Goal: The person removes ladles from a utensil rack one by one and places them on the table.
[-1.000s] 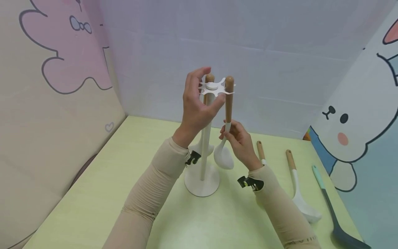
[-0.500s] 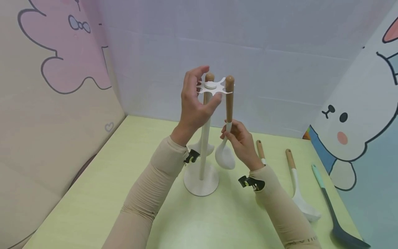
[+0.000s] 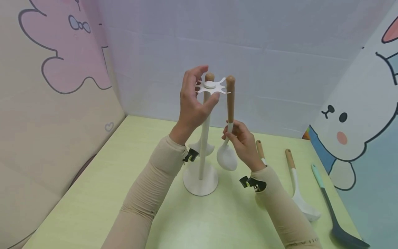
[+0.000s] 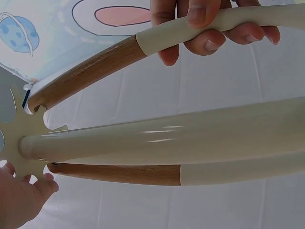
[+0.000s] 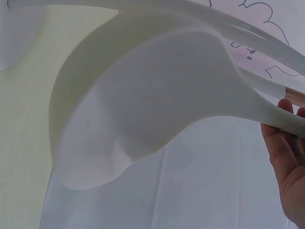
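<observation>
A white utensil rack [image 3: 200,188] stands on the table, with a star-shaped hook plate on its pole. My left hand [image 3: 192,103] grips the edge of that plate between thumb and fingers. Beside the pole, my right hand [image 3: 244,145] pinches the white neck of a wooden-handled serving spoon [image 3: 227,158], head down. Its handle top is at the tip of a right-hand hook; in the left wrist view the handle end [image 4: 40,102] meets a hook, but I cannot tell whether it is threaded. A second wooden-handled utensil [image 3: 209,76] hangs behind the pole, its head partly hidden.
On the table's right lie a wooden-handled utensil [image 3: 260,148] partly behind my right arm, a white ladle [image 3: 296,190] and a dark utensil with a mint handle [image 3: 332,211]. A pale wall [image 3: 264,69] stands behind, with cartoon-printed sides.
My right hand and the serving spoon have shifted slightly right, and the handle top sits farther out along the hook. My left hand and the plate have edged left.
</observation>
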`<state>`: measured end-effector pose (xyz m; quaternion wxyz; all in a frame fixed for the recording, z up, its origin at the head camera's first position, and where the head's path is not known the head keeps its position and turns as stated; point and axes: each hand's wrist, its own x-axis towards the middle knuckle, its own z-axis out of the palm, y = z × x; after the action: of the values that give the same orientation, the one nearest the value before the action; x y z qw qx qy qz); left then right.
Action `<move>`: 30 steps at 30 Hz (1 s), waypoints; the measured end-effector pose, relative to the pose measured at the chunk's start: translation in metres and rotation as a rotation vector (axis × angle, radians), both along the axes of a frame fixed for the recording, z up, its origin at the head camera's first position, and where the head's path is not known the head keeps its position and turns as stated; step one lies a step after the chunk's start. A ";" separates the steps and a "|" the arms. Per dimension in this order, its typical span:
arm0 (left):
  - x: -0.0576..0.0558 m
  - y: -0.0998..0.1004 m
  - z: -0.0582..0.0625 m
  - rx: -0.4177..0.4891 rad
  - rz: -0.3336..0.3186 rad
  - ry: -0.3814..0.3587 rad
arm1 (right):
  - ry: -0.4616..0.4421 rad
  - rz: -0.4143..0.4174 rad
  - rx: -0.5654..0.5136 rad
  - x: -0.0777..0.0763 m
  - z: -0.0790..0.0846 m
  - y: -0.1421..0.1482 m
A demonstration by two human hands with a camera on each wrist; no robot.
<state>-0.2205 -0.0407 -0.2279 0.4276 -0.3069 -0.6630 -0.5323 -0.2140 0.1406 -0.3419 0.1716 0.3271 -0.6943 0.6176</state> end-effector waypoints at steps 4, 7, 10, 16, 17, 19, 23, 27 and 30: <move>0.000 0.000 0.001 -0.008 0.001 -0.001 | -0.003 -0.008 0.010 0.000 0.000 0.002; 0.000 0.000 0.000 -0.014 0.001 -0.001 | -0.011 -0.019 0.026 0.000 0.001 0.004; -0.001 -0.001 0.000 -0.018 0.003 -0.002 | -0.010 -0.026 0.037 0.001 0.001 0.005; -0.002 -0.002 -0.001 -0.020 -0.001 -0.019 | 0.002 -0.021 0.020 0.002 0.002 0.006; -0.002 -0.002 -0.001 -0.020 -0.002 -0.022 | 0.005 -0.021 0.018 0.002 0.002 0.006; -0.002 -0.001 -0.001 -0.020 -0.006 -0.025 | 0.009 -0.022 0.016 0.002 0.002 0.007; -0.003 -0.001 -0.001 -0.015 -0.013 -0.022 | 0.002 -0.042 0.024 0.002 0.002 0.011; -0.004 -0.001 -0.001 -0.007 -0.018 -0.020 | -0.004 -0.053 0.023 0.003 0.003 0.013; -0.004 -0.001 0.000 -0.005 -0.030 -0.022 | 0.015 -0.047 0.009 0.004 0.004 0.014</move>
<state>-0.2247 -0.0421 -0.2283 0.4116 -0.3117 -0.6644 -0.5404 -0.2105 0.1549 -0.3380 0.1895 0.3161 -0.7034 0.6078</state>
